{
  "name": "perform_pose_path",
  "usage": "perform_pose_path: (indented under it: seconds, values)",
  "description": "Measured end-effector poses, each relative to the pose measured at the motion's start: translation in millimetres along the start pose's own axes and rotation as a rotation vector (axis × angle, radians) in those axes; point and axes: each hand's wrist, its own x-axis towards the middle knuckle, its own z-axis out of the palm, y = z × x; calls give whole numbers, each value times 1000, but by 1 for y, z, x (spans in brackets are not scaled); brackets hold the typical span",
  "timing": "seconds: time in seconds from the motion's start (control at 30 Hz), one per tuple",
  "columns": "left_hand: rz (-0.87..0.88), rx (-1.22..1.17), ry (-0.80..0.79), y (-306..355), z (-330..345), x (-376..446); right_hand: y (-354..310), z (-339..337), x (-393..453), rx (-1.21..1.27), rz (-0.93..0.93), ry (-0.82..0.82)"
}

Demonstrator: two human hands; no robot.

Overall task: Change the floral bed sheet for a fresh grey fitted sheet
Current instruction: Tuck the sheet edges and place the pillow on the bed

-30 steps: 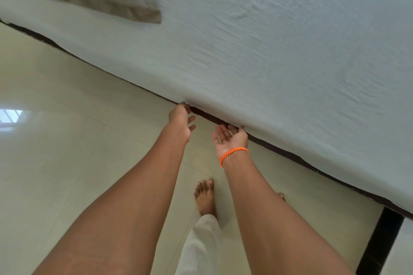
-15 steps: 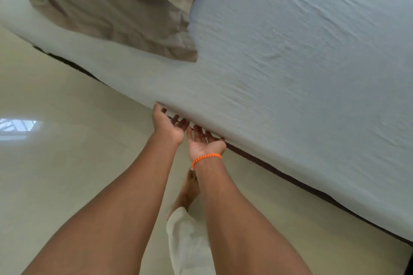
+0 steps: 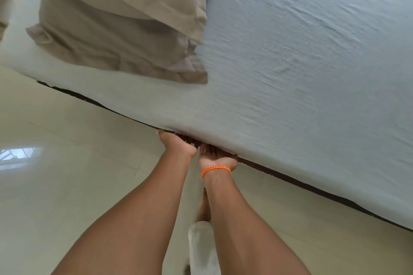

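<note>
Here, far left: the pale cream tiled floor [image 3: 67, 185] is glossy and carries a bright window reflection [image 3: 17, 154] near the left edge. A thin grout line runs across the tiles.

Upper left to centre: two beige pillows [image 3: 116, 29] lie stacked on the bed, the upper one overlapping the lower, with the lower pillow's corner reaching toward the bed's near edge.

Centre: a dark bed frame edge [image 3: 290, 179] shows as a narrow strip below the mattress side and runs diagonally from upper left to lower right. The left hand [image 3: 177, 144] is at that edge, back of the hand up, fingers tucked under the hanging fabric; their tips are hidden, so I cannot tell whether they grip. Just beside it, the right hand [image 3: 215, 156] is palm up with fingers extended under the same edge, tips hidden too. An orange braided wristband [image 3: 215, 169] sits on the right wrist. Below, between the forearms, a bare foot [image 3: 203, 207] and a white trouser leg [image 3: 202, 248] stand on the floor.

Right: the grey fitted sheet [image 3: 301, 62] covers the mattress top and side, lightly wrinkled, filling the upper right.
</note>
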Motion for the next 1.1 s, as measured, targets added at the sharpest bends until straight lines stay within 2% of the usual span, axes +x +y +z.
perform_pose_path:
  seconds: [0.2,0.3,0.43,0.53,0.63,0.73,0.97,1.1]
  values:
    - [0,86,-39,6,-5,8,4,-5,15,-208,16,40]
    - [-14,309,-10,16,-16,20,7,-5,6,-359,12,54]
    - [10,658,35,35,-27,10,11,5,-12,-608,-104,178]
    - [79,774,87,51,-25,-13,22,16,-33,-767,-141,192]
    - [155,872,107,72,-9,-43,33,39,-70,-938,-203,111]
    - [246,935,66,96,21,-85,30,76,-118,-1144,-371,-40]
    - [681,874,-274,136,120,-184,10,179,-215,-1275,-714,-276]
    - [870,853,-309,161,181,-205,14,243,-240,-1280,-801,-318]
